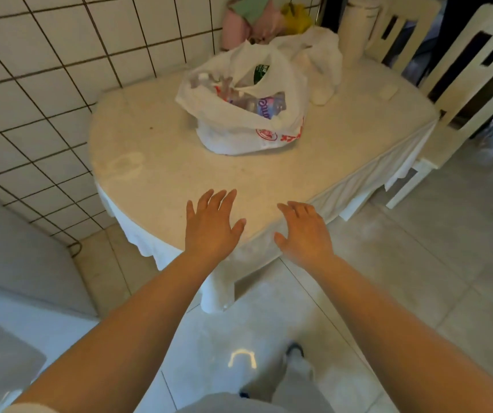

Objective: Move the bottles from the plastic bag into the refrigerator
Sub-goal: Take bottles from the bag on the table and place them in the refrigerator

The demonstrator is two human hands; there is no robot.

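Observation:
A white plastic bag (233, 126) with red print stands open on the round table (179, 162), towards its far side. Inside it lie several clear bottles (264, 104), one with a purple label. My left hand (212, 225) and my right hand (305, 231) are both stretched out over the table's near edge, fingers spread and holding nothing. Both hands are well short of the bag. No refrigerator shows in the view.
A tiled wall (39, 93) runs along the left. A white cloth bundle (319, 55), a tall white container (357, 28) and coloured bags (248, 19) sit behind the plastic bag. Two cream chairs (462, 73) stand at the right. A grey-white surface (16, 263) lies low left.

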